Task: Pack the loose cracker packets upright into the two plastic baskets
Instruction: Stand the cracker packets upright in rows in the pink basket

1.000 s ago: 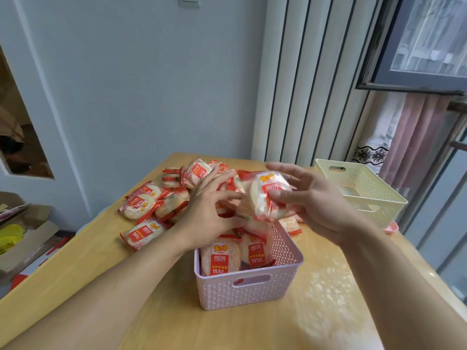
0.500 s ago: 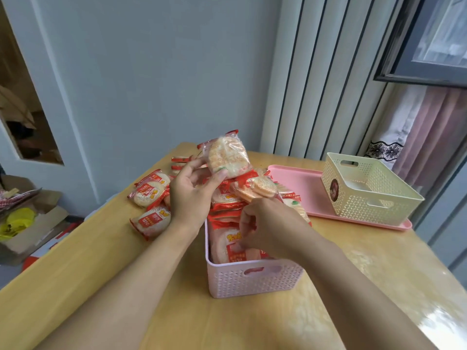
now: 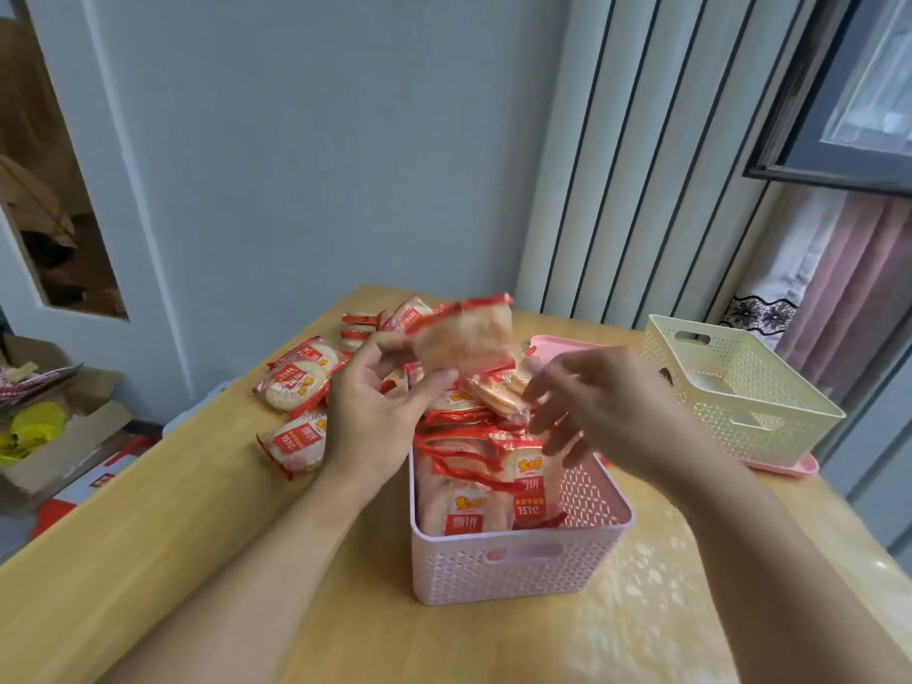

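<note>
Our left hand [image 3: 382, 417] pinches one packet [image 3: 464, 338] by its lower edge and holds it up above the pink basket [image 3: 518, 570]; the packet is blurred, so we cannot tell just how the fingers lie on it. Our right hand [image 3: 607, 412] hangs over the basket's far right corner, fingers spread and loose, holding nothing.

We judge the packets light and puffy: a thin, slick film round a crisp disc that would crack under a hard squeeze. The flat red seams at the ends look like the safest places to take hold, or else a light grip across the faces. The film will likely slide against its neighbours, so a packet should slip down between them without force.

The pink basket already carries rows of packets standing on edge along its left side and middle. The open room is along its right wall, where bare lattice shows, and that is where we would lower this one. The rim is low, so clearing it should be easy.

The loose pile [image 3: 301, 382] lies on the table [image 3: 172, 560] just behind and left of the basket, within easy reach. The cream basket [image 3: 740, 387] stands on a pink tray [image 3: 784, 466] well apart at the right, near the table edge; it appears to hold nothing.
</note>
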Tool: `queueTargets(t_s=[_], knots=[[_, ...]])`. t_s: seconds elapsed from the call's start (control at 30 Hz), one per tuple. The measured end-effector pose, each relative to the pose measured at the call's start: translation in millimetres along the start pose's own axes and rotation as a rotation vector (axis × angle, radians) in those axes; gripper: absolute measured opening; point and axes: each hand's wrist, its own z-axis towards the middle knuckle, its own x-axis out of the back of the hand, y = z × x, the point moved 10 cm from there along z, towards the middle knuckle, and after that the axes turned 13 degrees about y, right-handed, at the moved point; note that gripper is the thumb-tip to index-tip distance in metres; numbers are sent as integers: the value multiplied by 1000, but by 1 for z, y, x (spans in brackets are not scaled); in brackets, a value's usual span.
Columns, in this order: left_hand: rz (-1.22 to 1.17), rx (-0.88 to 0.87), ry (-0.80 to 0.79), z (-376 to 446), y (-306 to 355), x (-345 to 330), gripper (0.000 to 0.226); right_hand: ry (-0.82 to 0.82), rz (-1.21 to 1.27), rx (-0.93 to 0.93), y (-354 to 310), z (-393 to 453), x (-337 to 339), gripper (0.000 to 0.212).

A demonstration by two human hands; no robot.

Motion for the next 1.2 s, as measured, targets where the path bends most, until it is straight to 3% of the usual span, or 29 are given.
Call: queueTargets(t_s=[0.1, 0.2, 0.27, 0.4, 0.57, 0.73, 0.87, 1.03, 1.2], knots=[[-33, -41, -141, -10, 10, -13, 29, -40, 380, -147, 2, -2, 6, 49], [-35, -101, -258, -20, 16, -25, 21, -153, 495, -142, 2, -3, -5, 54], [-23, -120, -276, -21, 16, -26, 37, -217, 516, -130, 6, -4, -9, 61], [130, -102, -381, -23, 9, -30, 66, -126, 344, 1, 12, 3, 5, 45], [660, -162, -655, -40, -1, -44, 106, -149, 209, 1, 23, 6, 23, 33], [1278, -83, -900, -55, -24, -49, 149, -100, -346, 76, 30, 11, 23, 26], [1463, -159, -806, -54, -25, -57, 147, -141, -537, 136, 26, 10, -3, 33], [1463, -123, -796, -58, -34, -51, 140, -31, -802, 192, 32, 12, -13, 33], [1408, -57, -803, -60, -35, -51, 137, -16, -861, 219, 36, 12, -21, 24]])
